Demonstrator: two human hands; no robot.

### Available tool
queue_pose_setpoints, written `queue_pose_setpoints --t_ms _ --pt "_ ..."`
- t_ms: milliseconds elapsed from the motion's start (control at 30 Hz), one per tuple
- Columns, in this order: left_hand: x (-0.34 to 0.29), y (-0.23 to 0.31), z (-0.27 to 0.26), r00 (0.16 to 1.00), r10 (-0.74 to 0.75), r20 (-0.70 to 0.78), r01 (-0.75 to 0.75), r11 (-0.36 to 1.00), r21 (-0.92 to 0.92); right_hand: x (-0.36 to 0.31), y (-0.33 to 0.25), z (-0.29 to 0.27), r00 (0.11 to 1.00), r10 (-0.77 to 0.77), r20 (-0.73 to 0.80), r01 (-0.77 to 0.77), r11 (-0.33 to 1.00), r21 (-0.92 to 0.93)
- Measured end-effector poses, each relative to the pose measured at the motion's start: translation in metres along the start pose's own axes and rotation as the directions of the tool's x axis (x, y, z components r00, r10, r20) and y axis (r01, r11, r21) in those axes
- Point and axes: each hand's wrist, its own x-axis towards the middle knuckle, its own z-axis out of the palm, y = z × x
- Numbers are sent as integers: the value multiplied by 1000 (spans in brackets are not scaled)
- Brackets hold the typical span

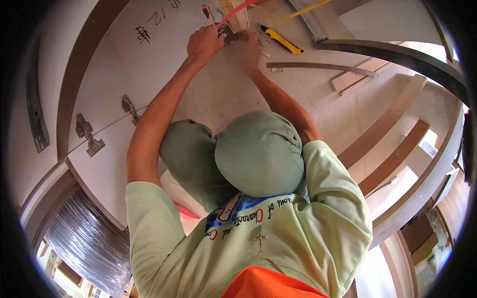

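Note:
My left hand is closed at the top centre, fingers curled at a small dark object that it partly hides; its exact kind is not clear. A red strip, like a cord or strap, runs from beside these fingers to the upper right. Close on the right is my right hand, smeared by motion, so its fingers are unclear. Beyond both hands lies a bundle of thin pale strips. A yellow-and-black utility knife rests on the wooden surface right of my right hand.
Cabinet hinges are fixed to the pale panels on the left. A thin curved-looking strip lies right of the hands, near a wooden offcut. Wooden slats stand further right. A plastic-wrapped stack is at lower left.

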Motion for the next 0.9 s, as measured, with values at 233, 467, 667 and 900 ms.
queue_pose_setpoints --t_ms 233,467,667,900 --pt "1 -5 2 998 55 -8 -55 998 -22 15 2 -13 993 -100 63 107 987 -122" --pt "-1 -7 2 997 74 21 -73 996 -52 21 12 -12 938 -343 43 338 887 -315" --pt "-1 -7 1 997 68 37 -67 997 -34 19 13 -5 964 -261 51 264 919 -294" --pt "-4 -3 -4 996 72 60 -70 997 -44 6 15 -3 988 -69 141 94 980 -177"
